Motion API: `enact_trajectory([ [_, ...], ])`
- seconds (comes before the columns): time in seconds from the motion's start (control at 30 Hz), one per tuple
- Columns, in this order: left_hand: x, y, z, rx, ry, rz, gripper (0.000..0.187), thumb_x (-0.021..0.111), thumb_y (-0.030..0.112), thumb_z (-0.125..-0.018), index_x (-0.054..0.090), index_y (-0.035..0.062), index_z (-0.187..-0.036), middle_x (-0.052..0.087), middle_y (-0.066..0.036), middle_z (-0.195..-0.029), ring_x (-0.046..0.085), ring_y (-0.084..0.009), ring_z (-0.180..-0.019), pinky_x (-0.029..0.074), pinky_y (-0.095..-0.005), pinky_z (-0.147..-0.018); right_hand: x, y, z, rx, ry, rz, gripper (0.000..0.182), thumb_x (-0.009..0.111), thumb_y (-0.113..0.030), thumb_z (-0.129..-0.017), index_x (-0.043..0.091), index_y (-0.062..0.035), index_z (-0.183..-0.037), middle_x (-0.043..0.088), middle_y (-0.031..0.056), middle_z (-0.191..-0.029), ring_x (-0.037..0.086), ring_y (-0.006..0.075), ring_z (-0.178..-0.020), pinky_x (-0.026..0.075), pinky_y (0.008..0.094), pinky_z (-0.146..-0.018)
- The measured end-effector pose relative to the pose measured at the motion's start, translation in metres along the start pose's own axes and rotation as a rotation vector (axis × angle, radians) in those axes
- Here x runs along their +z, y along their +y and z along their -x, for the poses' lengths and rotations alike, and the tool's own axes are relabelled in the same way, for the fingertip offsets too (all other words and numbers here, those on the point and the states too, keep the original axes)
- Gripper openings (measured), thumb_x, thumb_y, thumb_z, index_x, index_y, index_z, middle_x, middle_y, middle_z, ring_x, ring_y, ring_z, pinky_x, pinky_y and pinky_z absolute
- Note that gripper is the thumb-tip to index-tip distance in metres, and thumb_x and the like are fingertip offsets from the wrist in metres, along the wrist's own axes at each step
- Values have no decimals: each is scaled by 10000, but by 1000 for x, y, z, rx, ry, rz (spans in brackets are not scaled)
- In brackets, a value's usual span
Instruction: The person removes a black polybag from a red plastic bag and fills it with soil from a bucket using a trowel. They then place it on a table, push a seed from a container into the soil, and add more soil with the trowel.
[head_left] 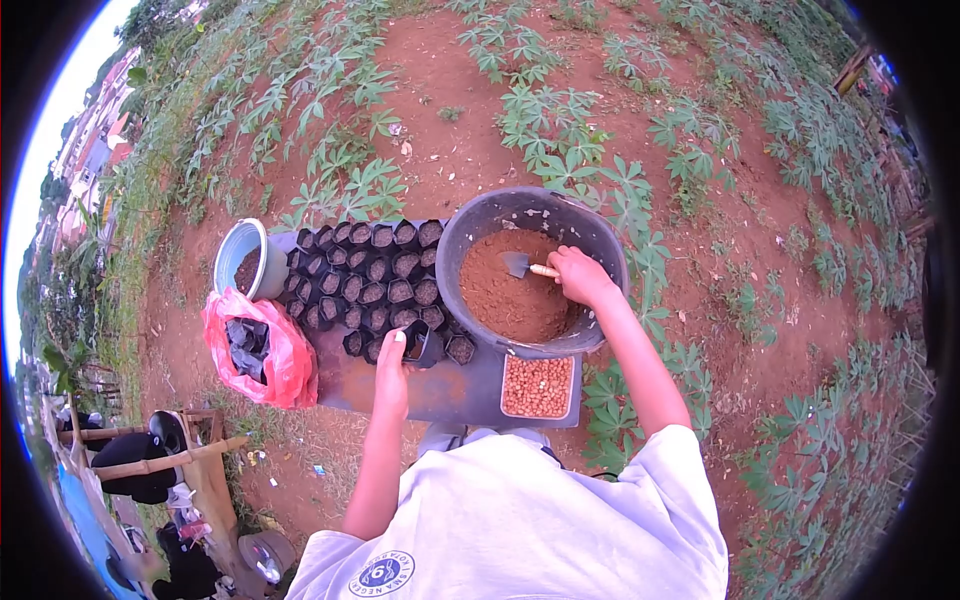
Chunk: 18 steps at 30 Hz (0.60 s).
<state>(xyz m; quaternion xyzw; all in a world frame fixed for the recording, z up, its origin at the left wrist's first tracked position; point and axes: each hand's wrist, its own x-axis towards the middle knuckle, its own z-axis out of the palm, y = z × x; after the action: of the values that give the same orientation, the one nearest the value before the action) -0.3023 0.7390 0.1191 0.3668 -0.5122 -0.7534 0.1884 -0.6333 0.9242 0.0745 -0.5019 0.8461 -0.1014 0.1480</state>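
Observation:
My right hand (pixel 582 276) is closed round the pale handle of a small hand trowel (pixel 517 264). Its grey blade rests at the surface of the brown soil (pixel 505 290) inside a large dark tub (pixel 452 262). At the front of the rows, my left hand (pixel 392 372) grips a black planting bag (pixel 428 350), thumb on top; most of its fingers are hidden. Many similar black bags filled with dark soil (pixel 372 292) stand packed in rows to the left of the tub.
A clear box of brown seeds or nuts (pixel 538 387) sits at the table's (pixel 440 392) front right. On the left are a light-blue bucket (pixel 270 270) with soil and a red plastic bag (pixel 295 375) holding black plastic. Leafy plants (pixel 550 120) grow beyond; a bamboo rail (pixel 175 460) stands lower left.

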Motion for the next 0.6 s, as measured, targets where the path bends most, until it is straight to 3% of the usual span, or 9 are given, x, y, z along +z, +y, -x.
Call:
enact_trajectory([
  [0.6,8,-3,7,7,45,39,321,433,336,-1042,566,72,-1166,630,-20,-986,589,-108,-821,471,-280,-701,1,3,-5,-45,-39,-56,178,620,-19,-820,633,-52,-994,607,120,-1000,571,329,-1045,467,422,-922],
])
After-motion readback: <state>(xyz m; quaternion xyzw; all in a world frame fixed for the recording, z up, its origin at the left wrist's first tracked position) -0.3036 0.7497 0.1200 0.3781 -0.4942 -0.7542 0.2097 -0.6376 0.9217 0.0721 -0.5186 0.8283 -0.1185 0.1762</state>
